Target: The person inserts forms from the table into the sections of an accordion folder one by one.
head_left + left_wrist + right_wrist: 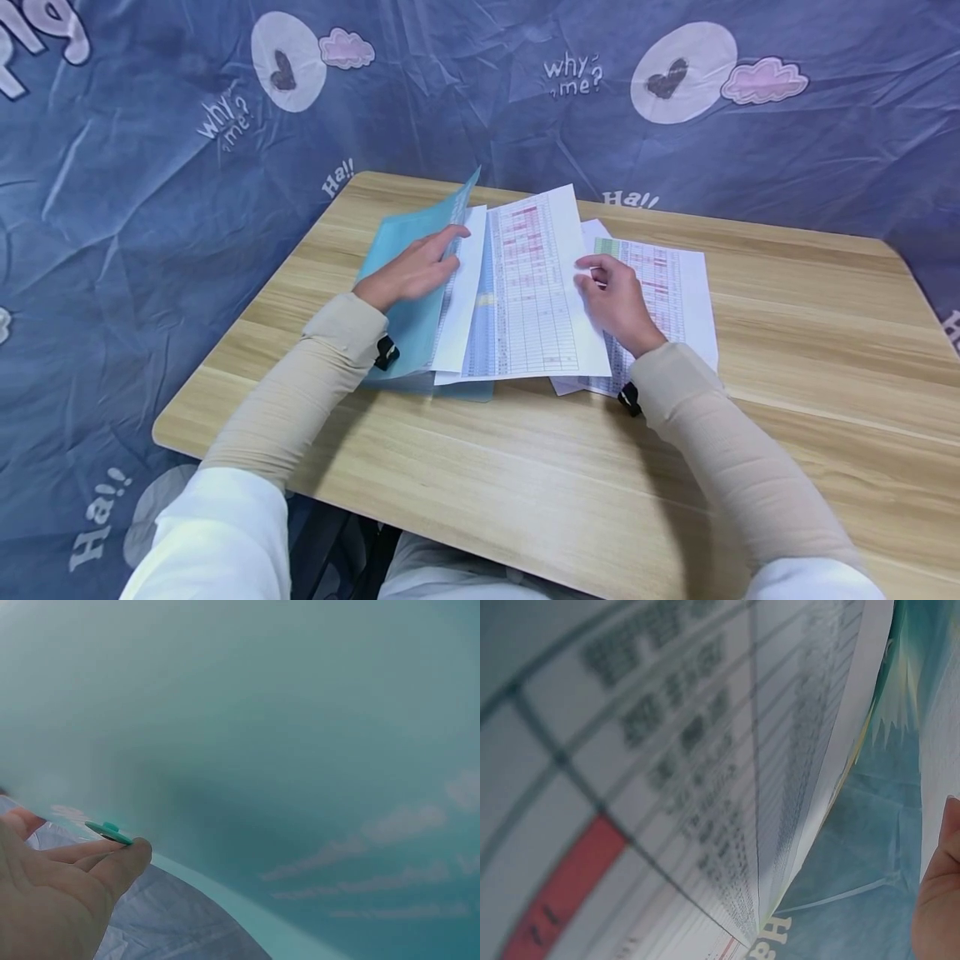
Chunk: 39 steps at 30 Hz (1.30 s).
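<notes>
A teal plastic document folder lies opened towards the table's left, its flap raised. My left hand holds that flap near its upper edge; in the left wrist view, thumb and fingers pinch the edge beside a green snap button. A printed table sheet with red-marked cells slants partly inside the folder. By its right edge my right hand pinches it, fingers curled. Another white sheet stands between it and the flap. In the right wrist view printed rows fill the left, with part of the hand at right.
More printed sheets lie under and beyond my right hand. The wooden table extends to the right and towards me. Behind and to the left hangs a blue patterned cloth. A black band piece sits at each wrist.
</notes>
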Tool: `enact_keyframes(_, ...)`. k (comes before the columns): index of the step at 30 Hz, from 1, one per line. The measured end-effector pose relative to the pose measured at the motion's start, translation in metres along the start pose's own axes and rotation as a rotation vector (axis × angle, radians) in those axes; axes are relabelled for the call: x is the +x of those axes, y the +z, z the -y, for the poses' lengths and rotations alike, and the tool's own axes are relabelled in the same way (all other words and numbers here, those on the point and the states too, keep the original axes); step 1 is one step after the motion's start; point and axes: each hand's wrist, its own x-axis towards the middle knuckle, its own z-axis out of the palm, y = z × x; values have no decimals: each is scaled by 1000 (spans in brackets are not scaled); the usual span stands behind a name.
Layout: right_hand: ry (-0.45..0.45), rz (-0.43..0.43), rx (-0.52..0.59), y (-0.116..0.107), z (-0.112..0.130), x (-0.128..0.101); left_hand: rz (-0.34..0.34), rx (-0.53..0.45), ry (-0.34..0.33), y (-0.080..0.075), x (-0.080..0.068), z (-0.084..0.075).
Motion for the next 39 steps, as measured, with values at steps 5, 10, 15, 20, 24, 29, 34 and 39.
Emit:
enact_keyframes(5,2,-11,2,1,1,1,-2,-4,3,-1,-1,0)
enact_keyframes(10,-3,-24,6,3,1,3,-1,-12,3,-1,-2,-1)
enact_keyframes(15,4,-34,1,3,0,5,1,-12,0,-1,-2,0)
enact_keyframes(20,9,-40,7,4,0,5,8,-15,-14,0,-2,0)
enact_keyframes(24,9,-34,12,6,2,5,10,-15,-10,-1,-3,0)
enact_keyframes(29,13,-27,26,9,3,5,10,-9,-6,-1,-3,0)
enact_keyframes(34,8,-18,39,11,7,5,12,-9,-13,-1,-3,-1)
enact_keyframes(39,7,-6,53,13,8,4,19,-7,-19,-1,-4,-1)
